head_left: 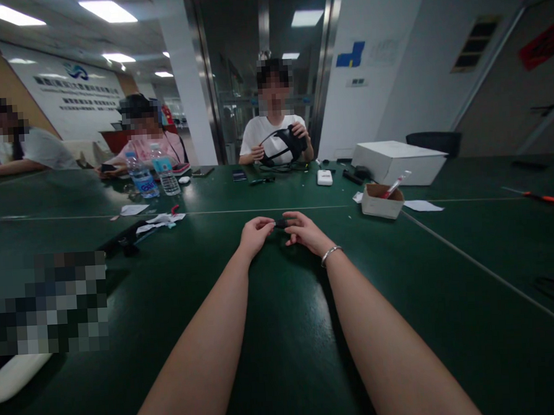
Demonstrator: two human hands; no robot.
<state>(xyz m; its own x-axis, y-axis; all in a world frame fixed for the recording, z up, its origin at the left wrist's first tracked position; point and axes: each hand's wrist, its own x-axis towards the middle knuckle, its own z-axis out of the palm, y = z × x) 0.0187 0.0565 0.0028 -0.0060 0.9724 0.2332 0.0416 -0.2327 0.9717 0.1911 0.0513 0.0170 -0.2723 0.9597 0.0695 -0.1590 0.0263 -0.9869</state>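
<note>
Both of my arms reach forward over a dark green table [283, 331]. Between my hands is a small black object [281, 223], too small to name, held level just above or at the tabletop. My left hand [257, 234] pinches its left end between thumb and fingertips. On the other end, the thumb and fingers of my right hand [305, 232] close around it, the lower fingers curled. A silver bangle [331, 254] circles my right wrist.
Across the table a person [275, 124] holds a black headset [285, 146]. Two water bottles [164, 170] and paper scraps [159, 222] lie left of centre. Rightward are a small cardboard box [381, 203], a white box [398, 161] and a screwdriver [546, 198].
</note>
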